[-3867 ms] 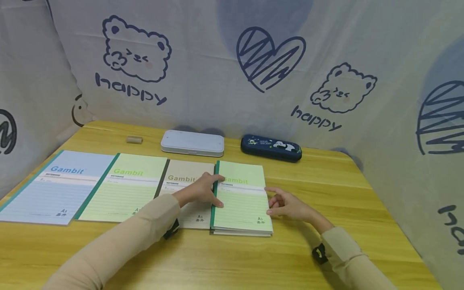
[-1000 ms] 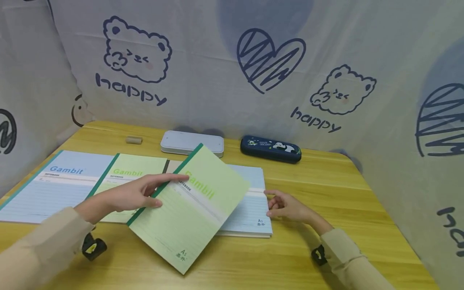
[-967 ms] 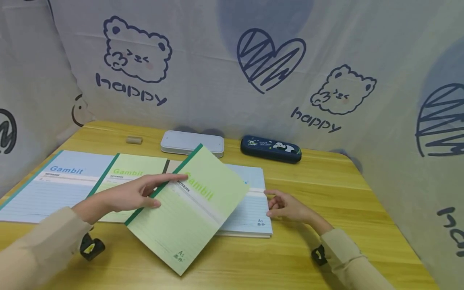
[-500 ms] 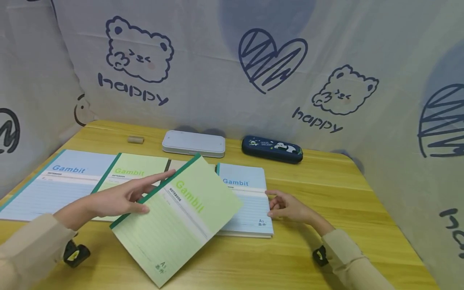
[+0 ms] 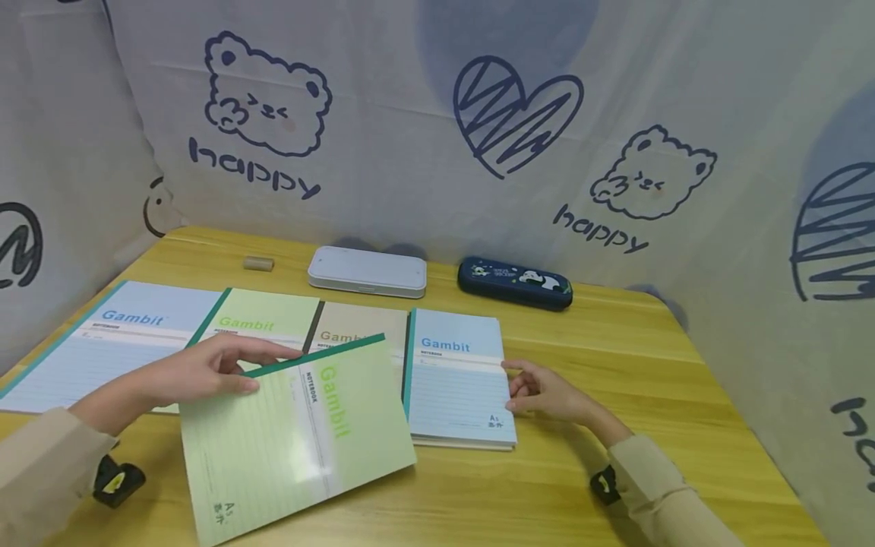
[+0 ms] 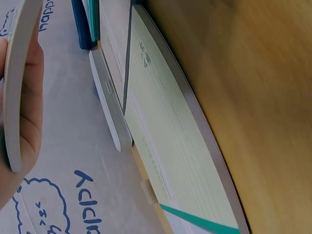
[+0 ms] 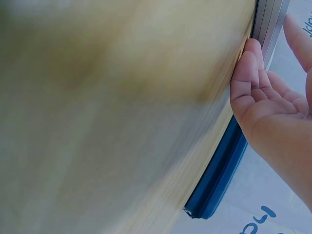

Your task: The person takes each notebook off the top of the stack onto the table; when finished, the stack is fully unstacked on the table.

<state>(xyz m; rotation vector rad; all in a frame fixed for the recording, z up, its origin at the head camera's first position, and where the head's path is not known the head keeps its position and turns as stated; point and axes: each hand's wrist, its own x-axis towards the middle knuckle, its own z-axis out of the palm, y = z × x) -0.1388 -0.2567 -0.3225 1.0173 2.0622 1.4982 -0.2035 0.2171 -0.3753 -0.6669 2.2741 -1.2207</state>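
My left hand (image 5: pixel 194 372) holds a green Gambit notebook (image 5: pixel 273 448) by its dark green spine, thumb on the cover, raised and turned over the front of the table. The left wrist view shows the fingers behind this notebook (image 6: pixel 14 92), seen edge-on. My right hand (image 5: pixel 550 393) rests at the right edge of a notebook stack topped by a blue notebook (image 5: pixel 459 395). Its fingertips meet the stack's side (image 7: pixel 269 22) in the right wrist view, with the fingers loosely bent. A brown notebook (image 5: pixel 362 319), partly hidden by the held one, lies left of the stack.
Further left on the wooden table (image 5: pixel 615 342) lie another green notebook (image 5: pixel 266 308) and a blue one (image 5: pixel 130 334). Behind them stand a white case (image 5: pixel 367 270), a dark blue panda pencil case (image 5: pixel 514 282) and a small tan cylinder (image 5: pixel 258 263). A printed cloth hangs behind.
The left hand has taken the green notebook off the stack, uncovering the blue one, and carried it left and toward the front while turning it. The right hand has stayed at the stack's edge.
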